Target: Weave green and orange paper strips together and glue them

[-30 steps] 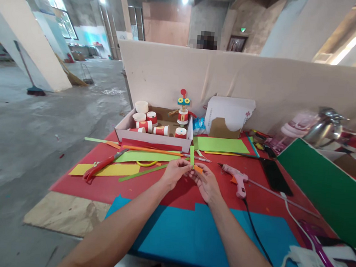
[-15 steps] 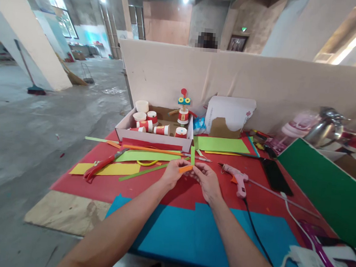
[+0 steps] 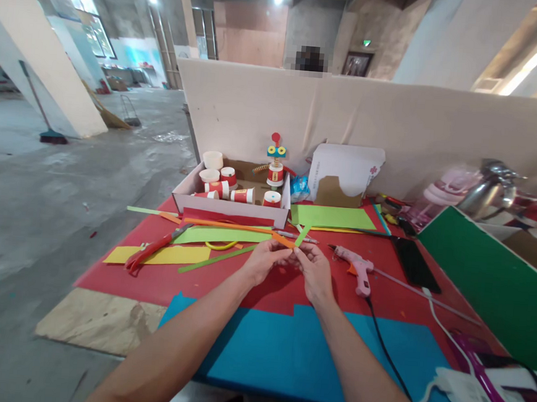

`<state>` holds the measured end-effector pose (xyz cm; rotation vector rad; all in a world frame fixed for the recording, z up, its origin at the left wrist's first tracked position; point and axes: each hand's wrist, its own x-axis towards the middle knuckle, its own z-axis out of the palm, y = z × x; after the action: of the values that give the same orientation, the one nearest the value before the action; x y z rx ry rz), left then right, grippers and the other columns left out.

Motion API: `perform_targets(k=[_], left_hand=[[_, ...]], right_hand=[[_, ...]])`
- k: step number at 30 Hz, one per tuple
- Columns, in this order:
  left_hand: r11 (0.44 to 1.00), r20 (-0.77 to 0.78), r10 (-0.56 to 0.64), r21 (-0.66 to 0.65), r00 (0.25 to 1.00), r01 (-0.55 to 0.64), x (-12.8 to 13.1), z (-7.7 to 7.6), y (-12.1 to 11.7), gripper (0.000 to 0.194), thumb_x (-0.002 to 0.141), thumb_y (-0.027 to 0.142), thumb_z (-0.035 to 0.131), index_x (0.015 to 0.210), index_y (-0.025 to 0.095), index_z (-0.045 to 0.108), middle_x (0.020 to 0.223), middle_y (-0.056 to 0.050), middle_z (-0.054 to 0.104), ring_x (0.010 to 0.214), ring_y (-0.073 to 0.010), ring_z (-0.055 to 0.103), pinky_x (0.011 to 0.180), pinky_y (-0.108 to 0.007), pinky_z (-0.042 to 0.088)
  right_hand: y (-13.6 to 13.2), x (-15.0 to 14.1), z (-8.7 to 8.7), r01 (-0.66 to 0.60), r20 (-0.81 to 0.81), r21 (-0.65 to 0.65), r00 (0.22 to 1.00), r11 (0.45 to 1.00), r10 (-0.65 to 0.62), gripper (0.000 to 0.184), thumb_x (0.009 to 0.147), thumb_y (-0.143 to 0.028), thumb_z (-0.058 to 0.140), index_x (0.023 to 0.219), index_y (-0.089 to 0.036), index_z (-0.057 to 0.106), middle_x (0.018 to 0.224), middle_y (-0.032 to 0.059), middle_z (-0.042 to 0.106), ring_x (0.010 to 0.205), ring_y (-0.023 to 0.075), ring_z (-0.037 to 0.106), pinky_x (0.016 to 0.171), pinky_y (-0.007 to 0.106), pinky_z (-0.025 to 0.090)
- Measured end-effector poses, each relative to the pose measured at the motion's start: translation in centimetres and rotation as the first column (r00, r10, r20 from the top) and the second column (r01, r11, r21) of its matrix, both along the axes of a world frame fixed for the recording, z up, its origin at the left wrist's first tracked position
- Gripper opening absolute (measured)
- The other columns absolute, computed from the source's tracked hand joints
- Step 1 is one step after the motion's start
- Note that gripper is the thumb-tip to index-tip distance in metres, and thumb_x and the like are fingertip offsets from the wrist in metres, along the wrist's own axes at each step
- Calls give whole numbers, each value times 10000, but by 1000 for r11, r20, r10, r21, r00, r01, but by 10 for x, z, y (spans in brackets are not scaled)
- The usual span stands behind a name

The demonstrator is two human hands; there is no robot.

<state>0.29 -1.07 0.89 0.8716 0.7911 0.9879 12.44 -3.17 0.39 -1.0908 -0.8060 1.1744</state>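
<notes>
Above the red-covered table, my left hand (image 3: pixel 262 262) and my right hand (image 3: pixel 314 271) nearly meet, with fingers closed on a pair of crossed paper strips. The orange paper strip (image 3: pixel 284 241) runs up and left from the fingertips. From the same spot the green paper strip (image 3: pixel 303 235) points up and to the right. Where the strips meet is partly covered by my thumbs. On the left lie red-handled pliers (image 3: pixel 146 255) and a yellow paper strip (image 3: pixel 175 255). To the right of my right hand rests a pink glue gun (image 3: pixel 358 270).
Behind my hands stands a shallow box (image 3: pixel 230 210) with paper cups and a paper-cup figure (image 3: pixel 275 172). A black phone (image 3: pixel 414 265), a green board (image 3: pixel 494 287) and a white power strip (image 3: pixel 472 387) with cables are on the right. Blue sheets (image 3: pixel 256 355) cover the front edge.
The green strip has tilted from upright toward the right. The orange strip has swung to slant up and left from my fingertips. My hands stay in nearly the same place.
</notes>
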Motion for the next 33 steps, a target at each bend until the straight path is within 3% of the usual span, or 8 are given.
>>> perform_targets(k=[5, 12, 18, 23, 33], left_hand=[[995, -66, 104, 4, 992, -103, 0, 1, 0, 285, 553, 315, 785, 649, 102, 623, 581, -46, 615, 508, -101, 542, 468, -211, 411], [992, -148, 103, 82, 984, -92, -2, -1, 3, 288, 551, 340, 763, 652, 108, 626, 555, -13, 590, 483, -87, 503, 448, -209, 414], [979, -226, 180, 140, 957, -151, -1, 0, 2, 236, 560, 291, 755, 624, 124, 602, 548, -2, 587, 491, -95, 517, 448, -208, 423], [977, -240, 206, 104, 949, -186, 1, 2, 1, 212, 575, 281, 744, 646, 125, 619, 563, -11, 604, 478, -110, 534, 424, -219, 437], [938, -105, 336, 125, 936, -323, -5, 5, 4, 298, 650, 395, 706, 642, 152, 534, 532, 28, 511, 465, -71, 447, 409, -187, 368]], right_hand=[[-2, -2, 1, -55, -4, -19, 998, 998, 55, 326, 538, -385, 802, 706, -180, 610, 582, -18, 654, 546, 120, 613, 608, 268, 540], [-3, 5, 6, -178, 22, -53, 984, 983, 179, 341, 546, -394, 804, 763, -166, 674, 678, 14, 697, 630, 157, 663, 688, 305, 555], [0, 6, 1, -104, 87, -63, 990, 993, 110, 330, 504, -416, 813, 667, -162, 678, 617, 21, 697, 600, 176, 671, 671, 319, 565], [0, 3, 0, -80, 99, -85, 991, 993, 89, 346, 486, -409, 821, 656, -158, 655, 586, 26, 695, 581, 176, 671, 634, 312, 565], [-1, 3, 2, -17, 34, -192, 999, 981, 24, 312, 526, -360, 815, 668, -160, 623, 609, 44, 707, 585, 166, 685, 473, 196, 473]])
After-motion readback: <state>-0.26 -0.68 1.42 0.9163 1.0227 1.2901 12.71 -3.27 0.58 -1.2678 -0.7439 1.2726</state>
